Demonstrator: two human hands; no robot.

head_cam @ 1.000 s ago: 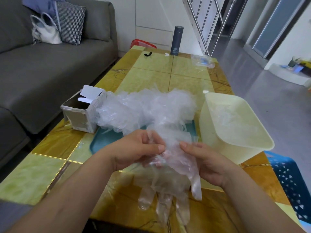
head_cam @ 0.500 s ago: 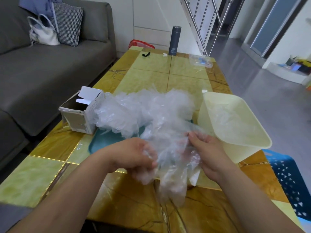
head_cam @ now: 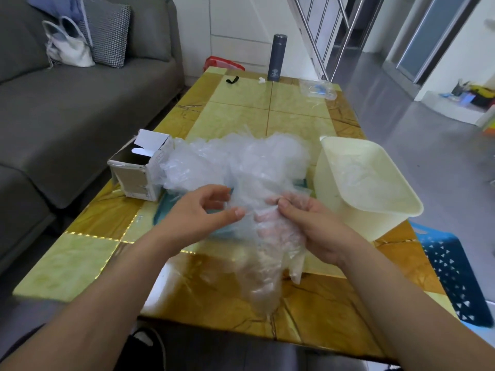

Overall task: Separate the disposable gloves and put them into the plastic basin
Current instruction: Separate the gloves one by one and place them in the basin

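Two hands over table (head_cam: 241, 108). Right hand (head_cam: 308, 226): fingers pinched on clear gloves (head_cam: 265, 263) hanging above table edge. Left hand (head_cam: 203, 215): half open, thumb touching same gloves, grip uncertain. Glove pile (head_cam: 235, 162) behind; plastic basin (head_cam: 375, 207) just right, few gloves inside.

Clear gloves (head_cam: 263, 253) between both hands, beside cream basin (head_cam: 380, 210)
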